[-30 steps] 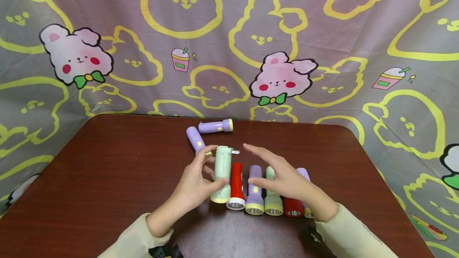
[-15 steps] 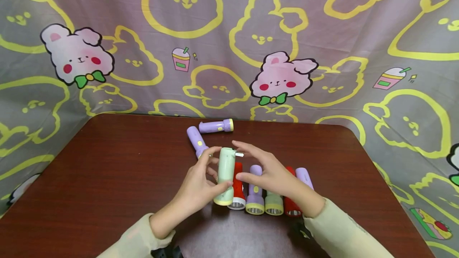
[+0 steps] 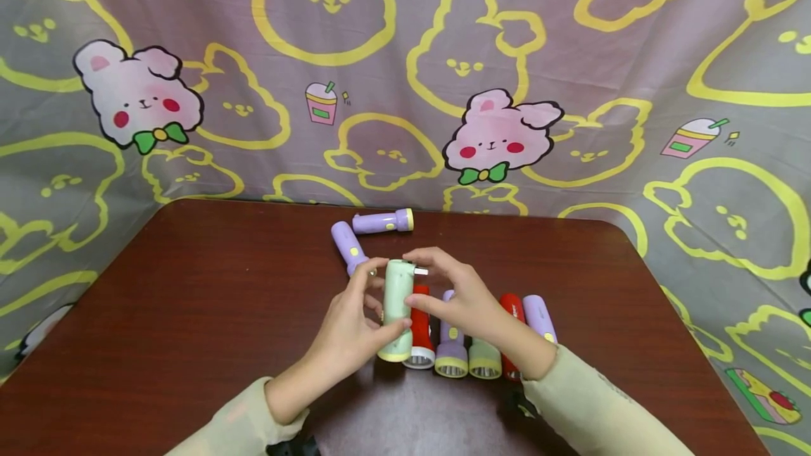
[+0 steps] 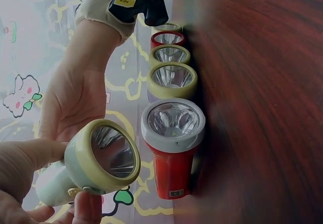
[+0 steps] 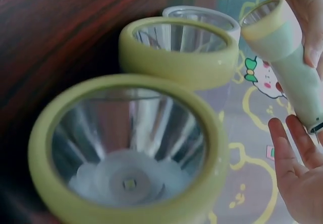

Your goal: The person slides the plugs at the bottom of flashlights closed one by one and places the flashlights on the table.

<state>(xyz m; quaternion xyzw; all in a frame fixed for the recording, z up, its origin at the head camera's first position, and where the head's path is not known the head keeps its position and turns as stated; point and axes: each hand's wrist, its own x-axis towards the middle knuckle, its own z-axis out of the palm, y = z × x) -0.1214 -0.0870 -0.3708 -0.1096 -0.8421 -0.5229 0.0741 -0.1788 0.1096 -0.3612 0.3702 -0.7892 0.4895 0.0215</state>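
My left hand (image 3: 345, 319) grips a light green flashlight (image 3: 398, 294) with a yellow rim, lens end down and toward me. A metal prong plug (image 3: 421, 271) sticks out sideways from its tail. Around that tail is my right hand (image 3: 462, 301), its thumb at the flashlight's side and index finger near the top. In the right wrist view the right hand's fingers (image 5: 300, 138) look fairly straight beside the tail of the green flashlight (image 5: 292, 77). The left wrist view shows the thumb and fingers of the left hand (image 4: 25, 166) around the barrel.
Flashlights stand in a row on the brown table (image 3: 222, 315): a red one with a white head (image 3: 421, 343), a purple one (image 3: 451, 350), a green one (image 3: 485, 361), another red (image 3: 512, 307) and another purple (image 3: 538, 317). Two purple flashlights (image 3: 383, 222) lie farther back.
My right hand has moved left, from apart to the tail of the green flashlight. The left hand has shifted slightly right with the flashlight still held.
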